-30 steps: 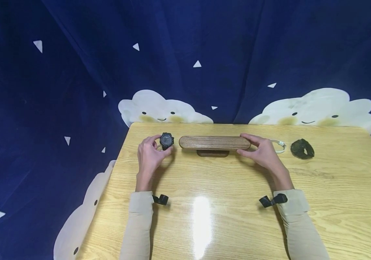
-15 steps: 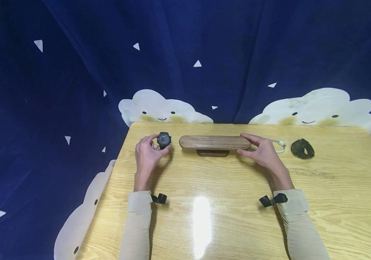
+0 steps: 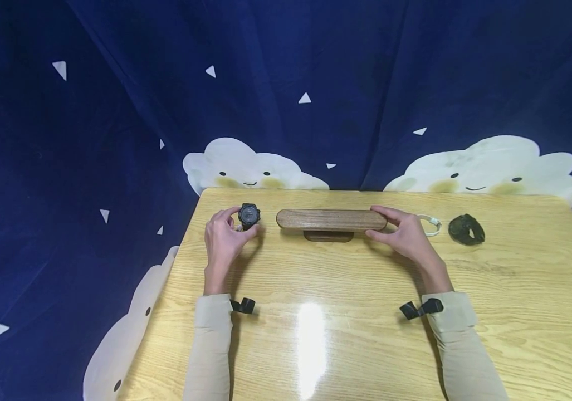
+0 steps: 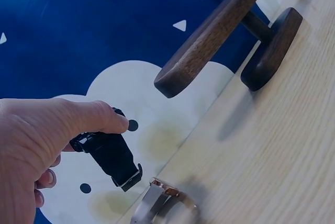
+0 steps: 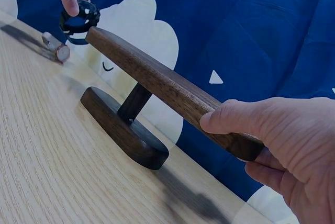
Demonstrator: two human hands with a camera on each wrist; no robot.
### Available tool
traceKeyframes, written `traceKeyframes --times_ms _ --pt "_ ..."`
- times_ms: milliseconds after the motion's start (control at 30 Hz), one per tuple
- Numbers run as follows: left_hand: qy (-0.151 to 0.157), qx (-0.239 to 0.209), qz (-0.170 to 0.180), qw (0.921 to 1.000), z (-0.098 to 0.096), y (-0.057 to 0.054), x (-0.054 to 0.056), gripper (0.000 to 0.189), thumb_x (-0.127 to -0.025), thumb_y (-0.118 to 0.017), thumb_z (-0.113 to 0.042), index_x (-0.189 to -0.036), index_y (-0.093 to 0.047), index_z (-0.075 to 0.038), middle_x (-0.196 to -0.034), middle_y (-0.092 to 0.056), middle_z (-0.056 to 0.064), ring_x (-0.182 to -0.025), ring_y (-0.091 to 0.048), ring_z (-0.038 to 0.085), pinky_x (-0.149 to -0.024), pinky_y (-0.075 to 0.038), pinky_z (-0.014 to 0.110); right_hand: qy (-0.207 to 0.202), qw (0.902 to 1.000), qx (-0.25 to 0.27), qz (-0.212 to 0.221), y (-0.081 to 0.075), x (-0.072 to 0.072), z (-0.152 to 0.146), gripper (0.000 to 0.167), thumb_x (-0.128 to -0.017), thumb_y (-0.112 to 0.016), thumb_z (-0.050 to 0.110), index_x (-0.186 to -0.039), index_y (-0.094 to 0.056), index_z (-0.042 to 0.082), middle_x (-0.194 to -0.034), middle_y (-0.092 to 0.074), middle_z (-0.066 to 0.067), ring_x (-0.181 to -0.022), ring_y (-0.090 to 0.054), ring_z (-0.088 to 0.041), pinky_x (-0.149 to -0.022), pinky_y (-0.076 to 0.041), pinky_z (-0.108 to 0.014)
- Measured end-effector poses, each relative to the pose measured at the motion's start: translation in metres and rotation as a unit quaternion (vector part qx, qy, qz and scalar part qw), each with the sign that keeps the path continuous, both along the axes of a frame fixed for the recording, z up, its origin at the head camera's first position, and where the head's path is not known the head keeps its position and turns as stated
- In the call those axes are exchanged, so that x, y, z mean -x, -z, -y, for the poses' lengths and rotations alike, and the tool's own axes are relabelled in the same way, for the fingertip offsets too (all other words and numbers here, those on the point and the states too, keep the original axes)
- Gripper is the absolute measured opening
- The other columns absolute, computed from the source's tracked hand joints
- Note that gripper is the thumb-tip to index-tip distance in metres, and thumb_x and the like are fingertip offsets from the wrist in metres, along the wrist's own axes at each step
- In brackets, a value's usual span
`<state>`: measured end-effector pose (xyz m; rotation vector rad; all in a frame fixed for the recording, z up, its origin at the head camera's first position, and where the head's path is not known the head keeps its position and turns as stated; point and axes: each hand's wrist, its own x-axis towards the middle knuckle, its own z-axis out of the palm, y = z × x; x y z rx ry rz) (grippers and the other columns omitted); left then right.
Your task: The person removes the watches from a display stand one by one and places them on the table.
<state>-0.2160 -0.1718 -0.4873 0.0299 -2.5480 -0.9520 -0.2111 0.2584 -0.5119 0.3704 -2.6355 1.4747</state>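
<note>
My left hand (image 3: 223, 236) pinches a black digital wristwatch (image 3: 249, 215) between thumb and fingers, raised over the table. Its strap (image 4: 112, 156) hangs down in the left wrist view. To the right of it, apart, stands a dark wooden watch stand (image 3: 326, 219): a long rounded bar on a short post and base. My right hand (image 3: 408, 236) grips the bar's right end, thumb on the near side. Below the held watch, a wristwatch with a rose-gold case (image 5: 63, 52) lies on the table; the left hand mostly hides it in the head view.
Right of the stand, a white-strapped watch (image 3: 433, 223) lies partly behind my right hand. Beyond it is a dark green watch (image 3: 461, 229). A blue curtain (image 3: 346, 100) with white clouds hangs behind the wooden table (image 3: 356, 312).
My left hand has moved slightly left with the black wristwatch, widening the gap to the stand's left end. The right hand and the stand have stayed in place.
</note>
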Motion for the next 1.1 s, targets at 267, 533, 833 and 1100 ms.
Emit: traceKeyframes --times_ms 267,533,833,1100 --pt "-0.004 -0.001 -0.006 1.0000 0.003 0.000 0.000 0.062 -0.067 -0.099 -0.028 -0.122 -0.076 -0.009 -0.077 -0.057 0.007 -0.077 -0.052 0.027 -0.076 -0.045 0.043 0.000 1.0000 -0.002 0.001 -0.001 0.000 0.000 0.063 -0.085 -0.090 0.017 -0.141 -0.065 0.003 -0.142 -0.063 -0.023 -0.131 -0.058 -0.047 -0.107 -0.051 -0.058" --pt "-0.016 0.007 -0.001 0.9998 0.008 0.001 0.000 0.066 -0.067 -0.099 -0.032 -0.124 -0.075 -0.008 -0.079 -0.059 0.010 -0.080 -0.053 0.028 -0.076 -0.046 0.044 -0.001 1.0000 -0.004 -0.001 -0.001 0.000 -0.001 0.062 -0.085 -0.089 0.019 -0.141 -0.065 0.005 -0.142 -0.063 -0.022 -0.132 -0.057 -0.048 -0.107 -0.050 -0.060" --pt "-0.024 0.011 0.005 0.9997 0.016 0.002 0.000 0.066 -0.069 -0.098 -0.035 -0.124 -0.074 -0.008 -0.087 -0.067 0.019 -0.085 -0.057 0.030 -0.083 -0.049 0.048 -0.003 1.0000 -0.001 0.002 -0.002 0.000 0.000 0.063 -0.085 -0.089 0.018 -0.141 -0.065 0.003 -0.142 -0.063 -0.023 -0.132 -0.057 -0.049 -0.106 -0.051 -0.060" --pt "-0.032 0.016 -0.003 0.9993 0.023 0.003 0.000 0.063 -0.069 -0.096 -0.032 -0.123 -0.075 -0.007 -0.081 -0.064 0.015 -0.084 -0.057 0.030 -0.083 -0.050 0.049 -0.002 1.0000 -0.002 0.005 -0.001 0.000 -0.001 0.062 -0.086 -0.089 0.020 -0.142 -0.065 0.008 -0.143 -0.062 -0.023 -0.132 -0.056 -0.049 -0.108 -0.050 -0.060"
